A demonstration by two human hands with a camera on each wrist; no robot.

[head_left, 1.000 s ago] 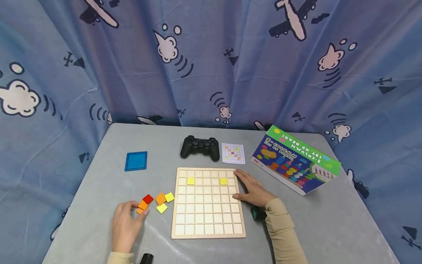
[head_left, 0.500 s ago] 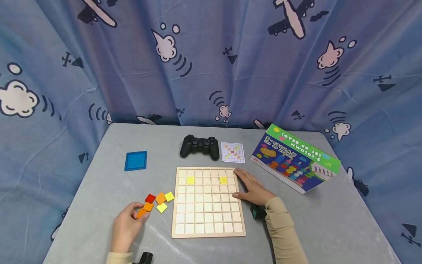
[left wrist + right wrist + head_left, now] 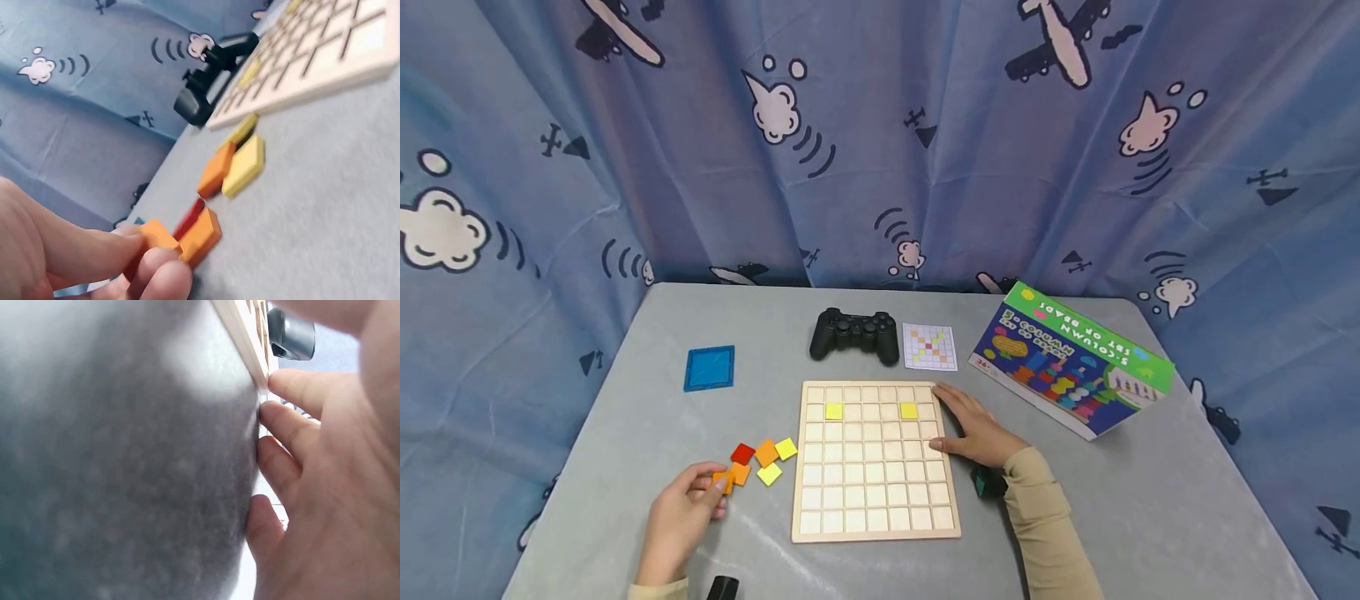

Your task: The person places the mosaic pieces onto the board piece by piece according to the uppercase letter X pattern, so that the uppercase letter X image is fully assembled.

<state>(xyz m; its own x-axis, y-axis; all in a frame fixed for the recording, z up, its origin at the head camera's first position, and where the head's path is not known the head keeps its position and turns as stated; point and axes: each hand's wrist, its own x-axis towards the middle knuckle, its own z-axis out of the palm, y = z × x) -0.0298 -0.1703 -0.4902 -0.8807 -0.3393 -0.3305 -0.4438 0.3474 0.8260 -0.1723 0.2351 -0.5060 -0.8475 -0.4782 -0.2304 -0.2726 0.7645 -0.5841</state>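
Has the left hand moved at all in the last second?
Yes. The left hand has drawn back toward the person, away from the wooden board, pinching an orange tile.

Pale matt wooden board, grey felt-like table, glossy black controller

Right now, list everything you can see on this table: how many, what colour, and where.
wooden grid board: 1, pale wood, table centre
yellow tiles on board: 2, second row, left and right
loose tiles: 5 in all (1 red, 2 orange, 2 yellow) left of the board
orange tile: 1 of the orange ones, pinched by the left hand
game controller: 1, black, behind the board
pattern card: 1, white, right of the controller
blue square tile: 1, far left
bead set box: 1, green and blue, far right
table: 1, grey
curtain: blue, aeroplane print, behind
left hand: pinching the tile
right hand: resting on the board's right edge
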